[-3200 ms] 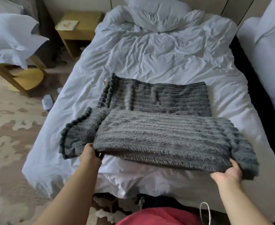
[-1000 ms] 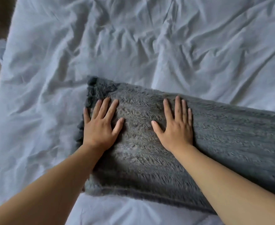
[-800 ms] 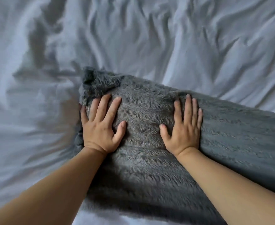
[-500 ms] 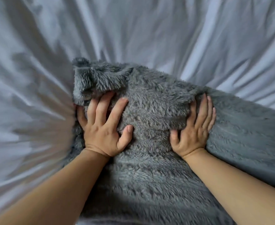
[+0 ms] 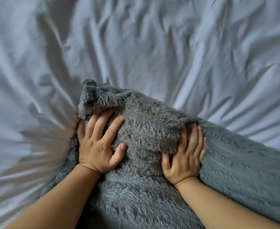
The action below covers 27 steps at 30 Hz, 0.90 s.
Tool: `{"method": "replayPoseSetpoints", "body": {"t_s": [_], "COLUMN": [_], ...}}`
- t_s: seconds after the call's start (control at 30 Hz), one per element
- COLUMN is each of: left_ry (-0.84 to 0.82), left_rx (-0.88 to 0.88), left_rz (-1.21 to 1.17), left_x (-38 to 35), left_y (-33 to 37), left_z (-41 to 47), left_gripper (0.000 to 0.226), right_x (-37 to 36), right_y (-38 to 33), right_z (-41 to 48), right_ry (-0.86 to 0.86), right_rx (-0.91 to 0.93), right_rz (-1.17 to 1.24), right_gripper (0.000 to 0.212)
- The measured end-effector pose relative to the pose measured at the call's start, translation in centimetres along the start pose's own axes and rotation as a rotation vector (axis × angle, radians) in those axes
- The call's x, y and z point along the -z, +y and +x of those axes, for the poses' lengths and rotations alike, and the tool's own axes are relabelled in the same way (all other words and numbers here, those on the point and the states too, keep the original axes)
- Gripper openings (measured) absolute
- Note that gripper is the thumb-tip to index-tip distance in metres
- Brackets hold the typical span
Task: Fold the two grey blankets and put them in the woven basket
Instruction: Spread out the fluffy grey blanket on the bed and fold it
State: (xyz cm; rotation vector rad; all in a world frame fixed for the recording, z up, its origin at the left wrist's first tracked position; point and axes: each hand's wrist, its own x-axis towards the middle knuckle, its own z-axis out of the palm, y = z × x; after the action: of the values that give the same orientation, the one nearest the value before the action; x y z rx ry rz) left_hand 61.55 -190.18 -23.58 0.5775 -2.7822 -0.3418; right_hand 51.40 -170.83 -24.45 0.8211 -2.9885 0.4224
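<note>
Here, one grey blanket [image 5: 152, 126] on one white sheet [image 5: 152, 47], left hand [image 5: 96, 149], right hand [image 5: 185, 156], fingers [image 5: 101, 128] clutching it.

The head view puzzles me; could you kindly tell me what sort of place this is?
Probably a bedroom, seen from over a bed: a wrinkled white bedsheet fills the view, and a fluffy grey blanket lies bunched on it.

White bed sheet [image 5: 152, 47] filling the background, heavily creased, soft dim even light

Bedroom: rumpled white bed sheet [image 5: 152, 47] fills view, fuzzy grey blanket [image 5: 152, 129] atop.
</note>
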Motion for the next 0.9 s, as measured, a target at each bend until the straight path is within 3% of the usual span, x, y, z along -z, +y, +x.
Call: {"method": "replayPoseSetpoints", "body": {"t_s": [0.1,0.23,0.33,0.43,0.53,0.63,0.77,0.9], "left_ry": [-0.146,-0.390,-0.402,-0.409,-0.528,-0.585,-0.507,-0.495], "left_rx": [0.062,0.241,0.293,0.162,0.100,0.212,0.349,0.123], "left_rz": [0.073,0.187,0.190,0.112,0.063,0.116,0.098,0.047], "left_x": [3.2,8.9,11.5,11.5,8.7,5.4,3.2,1.1], "left_y": [1.4,5.6,11.2,19.3,26.9,32.1,36.0,38.5], "left_z": [0.6,2.1,2.4,1.1,-1.9,-3.8,-2.3,-0.2], "left_gripper": [0.058,0.060,0.064,0.065,0.064,0.062,0.065,0.067], "right_x": [2.2,7.6,10.9,14.6,16.9,18.6,20.8,22.6], "right_y": [-0.8,-1.4,1.2,5.4,10.8,17.0,24.4,30.3], "right_z": [0.3,0.9,0.3,-1.7,-3.9,-5.0,-6.0,-6.5], "right_ry": [-0.077,-0.327,-0.477,-0.445,-0.368,-0.315,-0.272,-0.275], "right_rx": [-0.018,-0.064,-0.004,0.045,0.058,-0.029,-0.148,-0.311], "right_rz": [-0.017,0.059,0.167,0.158,0.086,0.046,-0.067,-0.259], "right_gripper": [0.074,0.074,0.067,0.060,0.056,0.056,0.058,0.063]}}
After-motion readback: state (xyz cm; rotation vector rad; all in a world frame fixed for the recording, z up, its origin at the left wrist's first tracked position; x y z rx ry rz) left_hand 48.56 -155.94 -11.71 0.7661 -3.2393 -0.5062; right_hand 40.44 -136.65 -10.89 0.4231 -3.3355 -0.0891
